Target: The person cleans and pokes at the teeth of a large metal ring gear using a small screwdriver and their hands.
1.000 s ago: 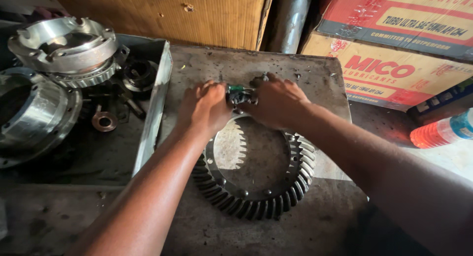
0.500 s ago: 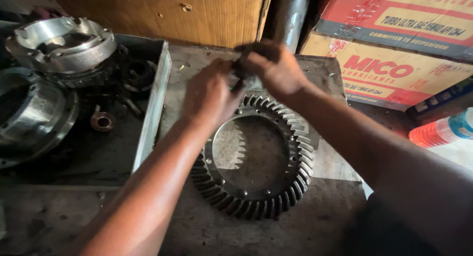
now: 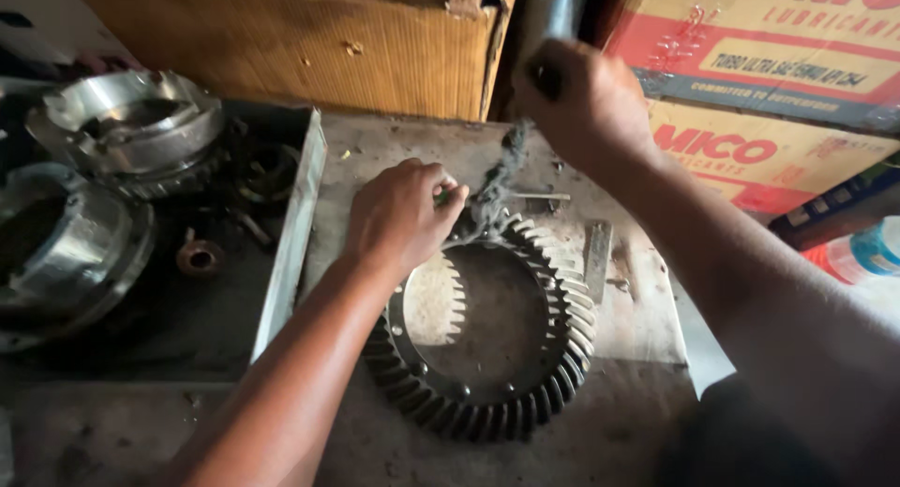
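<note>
Rag, a grey, greasy twist of cloth (image 3: 495,182), is stretching taut between both hands above the bench. Its lower end is sitting in the left hand (image 3: 401,215), whose fingers are curling shut around it along with something small and green, hard to make out. Its upper end is disappearing into the right hand (image 3: 581,98), which is clenching into a fist at about one o'clock from the left. Directly beneath, at six o'clock, a large dark steel ring gear with slanted teeth (image 3: 487,332) is lying flat on the worn grey metal bench top (image 3: 637,328), the left hand resting over its upper rim. At nine o'clock a shallow metal tray (image 3: 291,234) is holding oily silver housings (image 3: 127,131). At twelve o'clock a brown cardboard box (image 3: 309,42) is standing; at two o'clock, a red and cream carton (image 3: 769,84).
</note>
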